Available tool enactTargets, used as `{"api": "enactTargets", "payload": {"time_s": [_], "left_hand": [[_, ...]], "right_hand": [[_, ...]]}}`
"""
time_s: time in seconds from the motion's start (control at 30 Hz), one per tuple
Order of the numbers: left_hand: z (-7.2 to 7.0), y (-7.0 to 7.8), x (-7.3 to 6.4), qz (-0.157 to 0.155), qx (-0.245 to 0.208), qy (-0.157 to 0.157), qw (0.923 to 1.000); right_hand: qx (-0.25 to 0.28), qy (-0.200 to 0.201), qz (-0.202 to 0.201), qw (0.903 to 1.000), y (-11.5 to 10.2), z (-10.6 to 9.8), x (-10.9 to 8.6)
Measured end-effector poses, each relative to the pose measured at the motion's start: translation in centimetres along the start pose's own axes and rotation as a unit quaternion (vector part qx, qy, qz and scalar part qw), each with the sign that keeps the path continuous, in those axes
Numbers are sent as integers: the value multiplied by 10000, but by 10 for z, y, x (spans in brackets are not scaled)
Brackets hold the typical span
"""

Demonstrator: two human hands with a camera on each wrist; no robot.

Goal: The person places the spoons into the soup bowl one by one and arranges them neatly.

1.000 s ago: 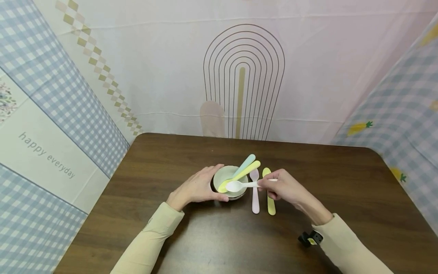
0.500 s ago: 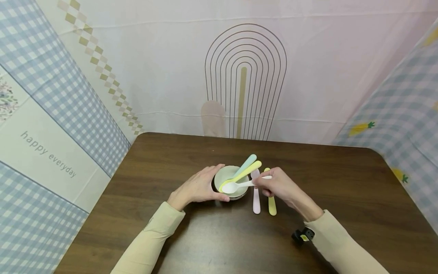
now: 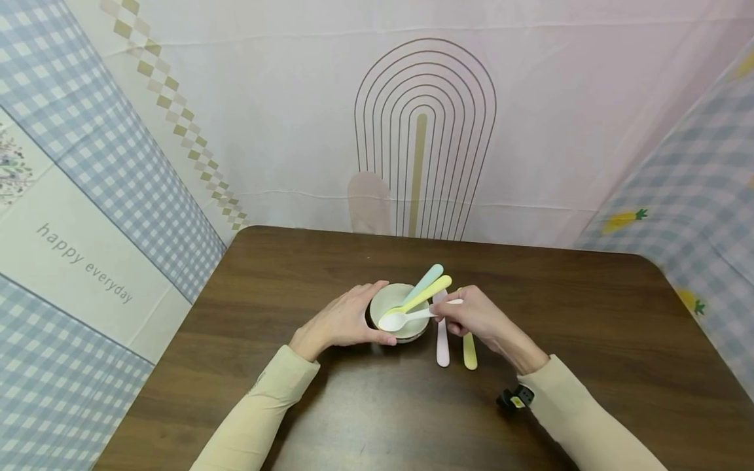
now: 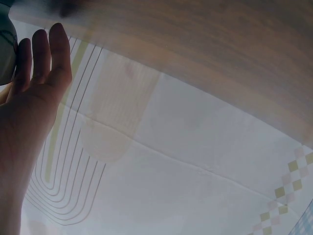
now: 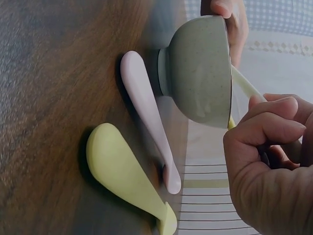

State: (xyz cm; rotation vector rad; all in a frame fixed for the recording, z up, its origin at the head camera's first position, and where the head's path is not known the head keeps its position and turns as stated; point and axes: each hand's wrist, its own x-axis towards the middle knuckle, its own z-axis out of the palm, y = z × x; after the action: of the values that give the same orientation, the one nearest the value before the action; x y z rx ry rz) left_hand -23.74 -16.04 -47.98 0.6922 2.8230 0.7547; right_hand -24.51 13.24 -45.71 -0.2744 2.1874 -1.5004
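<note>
My left hand [image 3: 341,318] holds a small grey-green bowl [image 3: 384,296], thumb on the near side and fingers round the far side. Inside the bowl lean a light blue spoon [image 3: 425,278] and a yellow spoon [image 3: 429,292], handles sticking out over the far right rim. With my right hand [image 3: 473,318] I pinch a white spoon [image 3: 393,320] by its handle. Its scoop lies over the bowl's inside, in front of the yellow spoon's scoop; whether they touch, I cannot tell. In the right wrist view, the bowl [image 5: 200,73] stands on its foot.
Right of the bowl, a pink spoon [image 5: 146,107] and a second yellow spoon [image 5: 122,171] lie on the dark wooden table [image 3: 330,405]. My right hand partly hides both in the head view. A patterned cloth [image 3: 283,131] hangs behind the table.
My right hand has moved slightly left, carrying the white spoon further over the bowl. The left hand keeps its grip on the bowl.
</note>
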Motion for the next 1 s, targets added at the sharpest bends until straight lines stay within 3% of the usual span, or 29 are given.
{"api": "enactTargets", "payload": {"time_s": [0.4, 1.0], "left_hand": [[-2, 1, -1, 19, 19, 35, 10000], [-1, 1, 0, -39, -37, -2, 10000]], "right_hand": [[-50, -12, 141, 9999, 4, -2, 9], [162, 442, 211, 9987, 6, 3, 10]]}}
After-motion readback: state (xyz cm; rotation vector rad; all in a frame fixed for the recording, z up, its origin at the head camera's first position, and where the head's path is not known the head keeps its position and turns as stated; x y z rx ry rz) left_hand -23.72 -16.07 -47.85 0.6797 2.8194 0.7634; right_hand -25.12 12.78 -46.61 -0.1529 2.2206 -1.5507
